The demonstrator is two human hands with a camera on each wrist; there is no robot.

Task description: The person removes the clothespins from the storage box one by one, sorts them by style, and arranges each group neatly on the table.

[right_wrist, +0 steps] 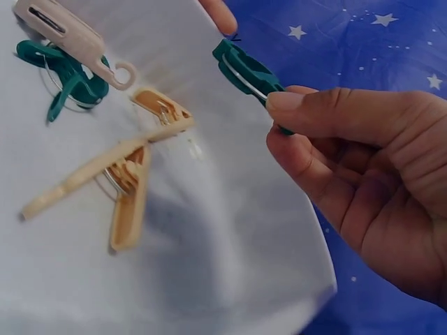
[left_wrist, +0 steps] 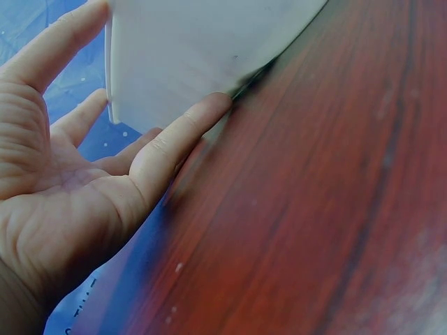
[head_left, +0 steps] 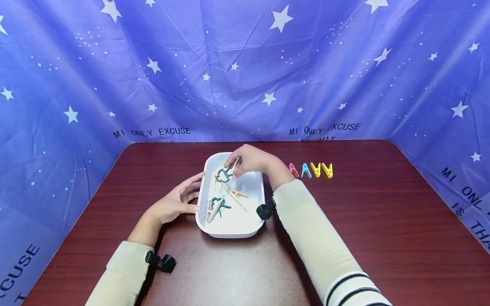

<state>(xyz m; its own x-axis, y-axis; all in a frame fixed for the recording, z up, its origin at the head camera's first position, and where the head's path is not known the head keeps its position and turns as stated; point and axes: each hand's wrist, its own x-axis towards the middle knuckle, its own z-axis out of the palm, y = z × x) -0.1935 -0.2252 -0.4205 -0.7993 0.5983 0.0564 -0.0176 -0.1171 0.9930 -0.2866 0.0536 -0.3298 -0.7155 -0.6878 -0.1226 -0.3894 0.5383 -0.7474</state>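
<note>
A white plastic tray [head_left: 229,235] stands on the table with several clothes pegs in it. Over its far part, my right hand [head_left: 250,160] pinches a green peg [right_wrist: 246,70] between thumb and forefinger. My left hand [head_left: 174,204] rests on the tray's left side, its fingers spread and fairly straight against the outer wall, as the left wrist view shows. Inside the tray lie a second green peg [right_wrist: 77,82], a pale beige peg with a hook [right_wrist: 63,29] partly over it, and tan pegs [right_wrist: 130,209] near the middle.
Right of the tray, partly behind my right forearm, a row of small pegs lies on the table: a pink one [head_left: 293,170], a blue one [head_left: 306,171] and yellow ones [head_left: 327,170]. A blue star-patterned cloth [head_left: 237,97] hangs behind the dark red table [head_left: 383,238].
</note>
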